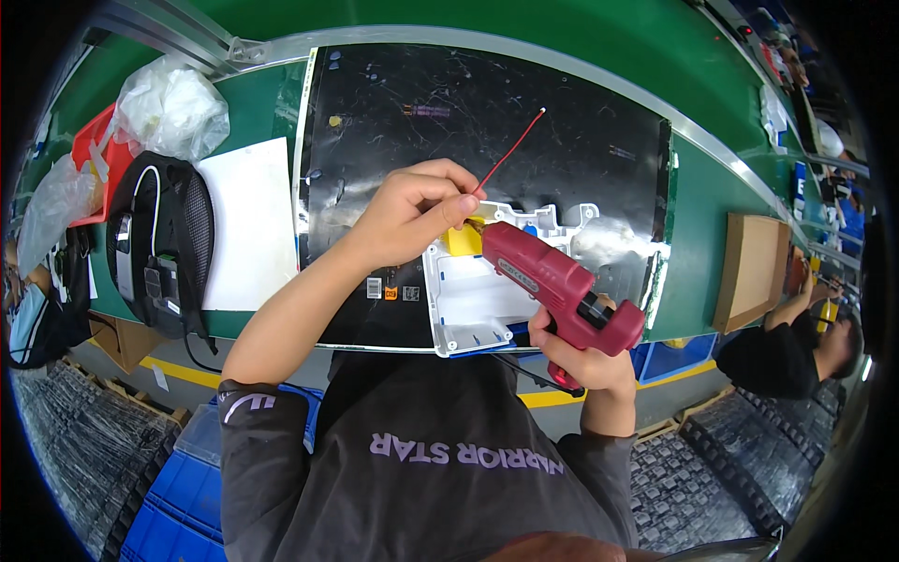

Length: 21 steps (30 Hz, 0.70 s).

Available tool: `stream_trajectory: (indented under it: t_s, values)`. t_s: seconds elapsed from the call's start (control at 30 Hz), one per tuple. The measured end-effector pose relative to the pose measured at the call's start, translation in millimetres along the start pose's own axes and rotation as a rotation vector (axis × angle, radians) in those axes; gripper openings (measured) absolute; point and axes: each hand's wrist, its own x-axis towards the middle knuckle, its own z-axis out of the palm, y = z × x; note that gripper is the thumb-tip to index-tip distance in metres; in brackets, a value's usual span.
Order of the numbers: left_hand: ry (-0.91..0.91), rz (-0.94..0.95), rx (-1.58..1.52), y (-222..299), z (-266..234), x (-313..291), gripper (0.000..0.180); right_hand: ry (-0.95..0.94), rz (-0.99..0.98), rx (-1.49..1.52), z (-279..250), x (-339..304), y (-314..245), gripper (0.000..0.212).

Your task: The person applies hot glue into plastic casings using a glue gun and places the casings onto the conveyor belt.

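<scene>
My right hand (585, 361) is wrapped round the handle of a dark red hot glue gun (543, 272). The gun's nozzle points up and left, close to a yellow block (463, 242) at the top of a white plastic housing (468, 300). My left hand (421, 211) pinches a thin red wire (512, 150) just above that block. The wire's free end sticks up to the right, with a small pale tip. The housing lies open side up on a black mat (393, 122). Whether the nozzle touches the block is hidden by my fingers.
On the left stand a black mesh bag (173, 244) with a cable, a white sheet (248, 225), a red bin (94, 140) and clear plastic bags (173, 108). At right are a cardboard tray (752, 272) and another person (787, 361). A metal rail (524, 51) runs along the back.
</scene>
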Motion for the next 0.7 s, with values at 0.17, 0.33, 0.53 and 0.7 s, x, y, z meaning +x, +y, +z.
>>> stream_trajectory:
  t_s: [0.17,0.33,0.53,0.7]
  values:
    - [0.005,0.005,0.005,-1.2,-0.1,-0.2,0.024,0.02,0.01,0.005,0.7,-1.8,1.8,0.015]
    - [-0.035,-0.065,-0.009,2.0,-1.5,-0.4,0.036,0.007,0.016,-0.036,-2.2,-3.7,2.6,0.013]
    - [-0.032,-0.061,-0.006,2.9,-1.0,-0.3,0.035,0.006,0.002,-0.036,-0.9,-2.2,-1.7,0.015]
    - [-0.027,-0.066,-0.019,3.8,-0.3,-0.2,0.034,0.036,0.061,0.0,2.1,-6.2,-3.9,0.015]
